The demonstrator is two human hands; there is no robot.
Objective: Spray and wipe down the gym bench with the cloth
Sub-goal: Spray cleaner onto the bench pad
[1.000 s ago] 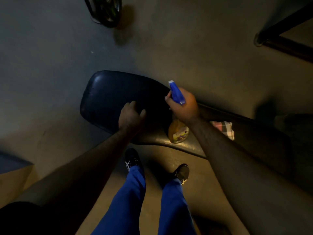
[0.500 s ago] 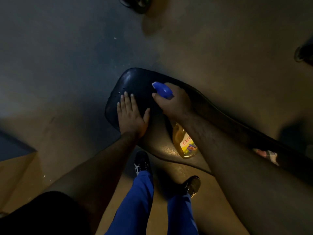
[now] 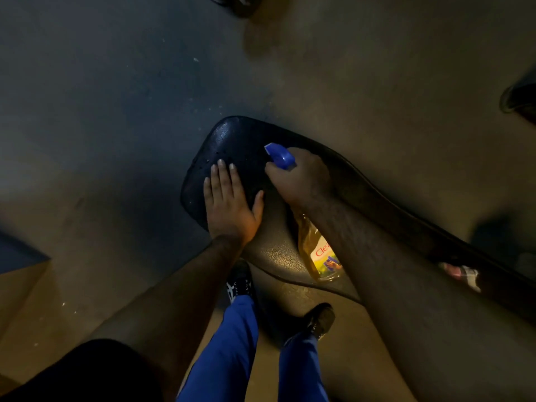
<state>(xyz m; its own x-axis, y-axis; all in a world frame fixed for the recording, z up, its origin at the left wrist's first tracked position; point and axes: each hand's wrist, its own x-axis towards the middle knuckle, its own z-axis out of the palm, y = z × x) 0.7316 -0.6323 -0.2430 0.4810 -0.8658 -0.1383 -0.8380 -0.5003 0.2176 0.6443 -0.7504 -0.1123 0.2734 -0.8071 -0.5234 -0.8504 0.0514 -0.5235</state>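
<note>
A dark padded gym bench [image 3: 240, 137] runs from the centre toward the lower right. My left hand [image 3: 229, 204] lies flat on its near end, fingers spread, holding nothing. My right hand [image 3: 301, 178] grips a spray bottle [image 3: 319, 250] with yellow liquid; its blue nozzle [image 3: 280, 155] points left over the bench end. Small droplets glint on the pad near my left fingertips. A checked cloth [image 3: 461, 275] lies on the bench far right, partly hidden behind my right forearm.
Concrete floor surrounds the bench. My two legs in blue trousers and dark shoes [image 3: 240, 285] stand just in front of the bench. A dark object [image 3: 240, 4] sits at the top edge, and another dark piece of equipment [image 3: 519, 100] at the right edge.
My left hand went from curled to flat on the bench end. The view shifted, so the bench and cloth slid rightward. The spray bottle tilted, its nozzle now aimed left.
</note>
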